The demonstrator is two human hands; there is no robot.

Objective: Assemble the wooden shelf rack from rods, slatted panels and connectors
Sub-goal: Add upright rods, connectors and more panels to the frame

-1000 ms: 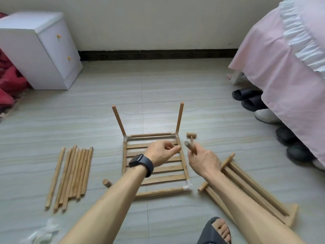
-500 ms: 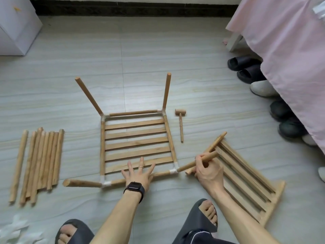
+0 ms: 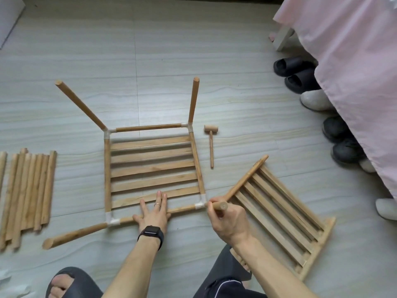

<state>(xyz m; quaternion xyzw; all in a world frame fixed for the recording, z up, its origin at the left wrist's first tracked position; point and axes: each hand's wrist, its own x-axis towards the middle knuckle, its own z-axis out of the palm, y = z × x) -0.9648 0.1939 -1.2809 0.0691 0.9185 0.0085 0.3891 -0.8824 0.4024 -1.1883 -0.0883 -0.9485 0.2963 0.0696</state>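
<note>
Floor (image 3: 236, 61): pale tile, whole job laid out on it. Pink bed (image 3: 354, 50) at R, slippers (image 3: 300, 76) under its edge.
Rack (image 3: 152, 168): centre, flat on floor; slats framed w/ rods, legs rising from both far corners, near-L leg splayed low.
Spare panel (image 3: 279, 207): just R of rack, prob. next tier.
Rods (image 3: 28, 194): stack far L, within reach.
Mallet (image 3: 211, 145): beside rack's R edge, untouched.
L hand (image 3: 153, 214): fingers straight, flat on near rail; looks like bracing rack vs. push.
R hand (image 3: 227, 222): fingers curled round rod (image 3: 217, 204), tip at near-R connector (image 3: 199, 204), seemingly seating it.
</note>
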